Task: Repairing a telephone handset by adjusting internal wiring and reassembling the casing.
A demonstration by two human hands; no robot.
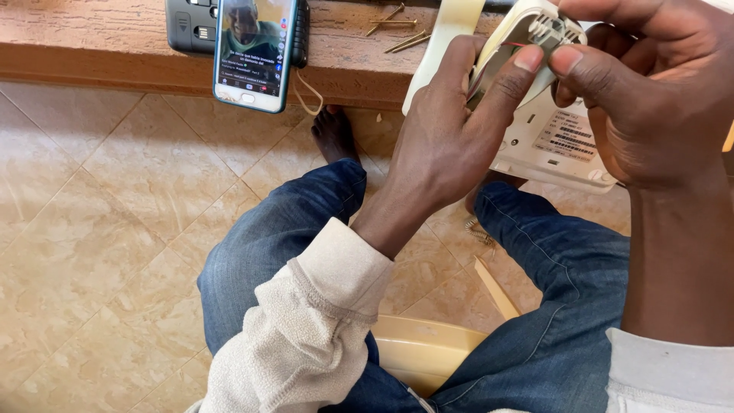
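My left hand [451,130] and my right hand [642,92] both grip a small white plastic device part [535,30] at the top right, thumbs and forefingers pinching its edge. Just below it lies a larger white plastic casing [554,149] with a label on it, resting at the edge of the wooden ledge [115,53]. A cream-coloured strip [451,30] rises behind my left hand. My legs in blue jeans and cream sleeves fill the lower part of the view.
A smartphone [254,50] with a video playing leans on the ledge against a black device [187,27]. Several brass screws [397,29] lie on the ledge. A cream plastic seat [424,348] is under me. Beige floor tiles [99,214] spread to the left.
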